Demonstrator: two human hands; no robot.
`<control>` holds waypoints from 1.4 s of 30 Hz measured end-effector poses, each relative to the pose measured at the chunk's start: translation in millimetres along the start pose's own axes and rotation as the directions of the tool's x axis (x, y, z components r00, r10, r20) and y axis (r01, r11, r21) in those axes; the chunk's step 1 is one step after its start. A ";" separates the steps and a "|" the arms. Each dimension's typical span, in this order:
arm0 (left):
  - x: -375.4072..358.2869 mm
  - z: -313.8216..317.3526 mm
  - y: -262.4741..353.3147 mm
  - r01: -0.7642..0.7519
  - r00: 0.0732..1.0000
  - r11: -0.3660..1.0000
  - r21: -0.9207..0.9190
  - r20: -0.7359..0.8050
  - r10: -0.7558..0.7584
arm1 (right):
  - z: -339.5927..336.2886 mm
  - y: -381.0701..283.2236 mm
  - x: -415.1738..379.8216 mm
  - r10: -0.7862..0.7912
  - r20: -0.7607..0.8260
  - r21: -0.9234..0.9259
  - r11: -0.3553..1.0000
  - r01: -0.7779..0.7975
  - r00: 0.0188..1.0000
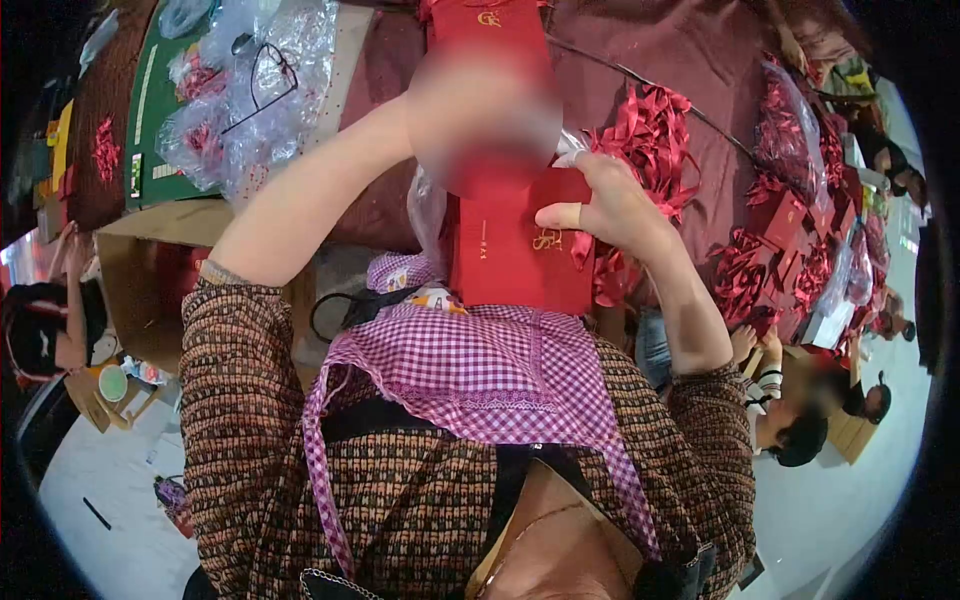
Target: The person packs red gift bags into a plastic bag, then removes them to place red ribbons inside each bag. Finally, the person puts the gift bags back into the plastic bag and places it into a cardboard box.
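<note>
My right hand (625, 205) is at the right side of red boxes (490, 260) with gold lettering, held close in front of my checked apron. Its thumb, with a pale covering on the tip, presses on the face of one box; the other fingers reach over the edge beside some clear plastic. Over the upper part of the boxes is my left hand (465, 110), smeared by a blur that hides its fingers. Beyond it lies another red box (490, 25) with a gold mark.
Red ribbons (650, 140) lie on the dark red cloth (690, 50). Clear plastic bags (240, 100) and glasses (270, 90) lie at the left, above an open cardboard box (150, 250). More ribbon bundles (745, 265) and other people are at the right; another person sits left.
</note>
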State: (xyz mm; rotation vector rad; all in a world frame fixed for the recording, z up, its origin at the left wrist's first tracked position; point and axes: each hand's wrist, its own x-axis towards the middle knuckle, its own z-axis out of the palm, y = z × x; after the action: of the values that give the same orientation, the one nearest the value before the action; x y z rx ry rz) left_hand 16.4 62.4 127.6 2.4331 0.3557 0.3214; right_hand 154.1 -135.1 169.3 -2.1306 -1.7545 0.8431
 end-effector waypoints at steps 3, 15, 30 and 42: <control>-10.9 -16.0 -6.8 -0.065 0.998 0.992 0.111 -0.010 0.066 | 2.5 11.5 3.5 0.035 0.016 0.058 0.998 -0.036 0.999; -89.8 47.0 95.1 -0.388 0.911 0.894 0.223 0.240 0.336 | 5.1 32.0 11.8 0.010 0.063 -0.042 0.999 -0.007 0.998; -86.6 54.2 80.9 -0.366 0.919 0.893 0.262 0.250 0.304 | -14.7 37.2 48.8 -0.030 0.011 0.048 0.998 0.030 0.999; -74.0 57.6 65.6 -0.375 0.910 0.892 0.254 0.282 0.302 | 6.9 53.7 104.1 0.049 0.118 -0.182 0.983 -0.027 0.992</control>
State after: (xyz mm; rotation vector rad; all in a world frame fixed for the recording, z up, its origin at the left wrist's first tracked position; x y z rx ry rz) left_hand -23.2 -44.2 115.3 2.8011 -0.1469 0.1270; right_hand 204.5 -49.5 106.7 -2.2770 -1.9231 0.8715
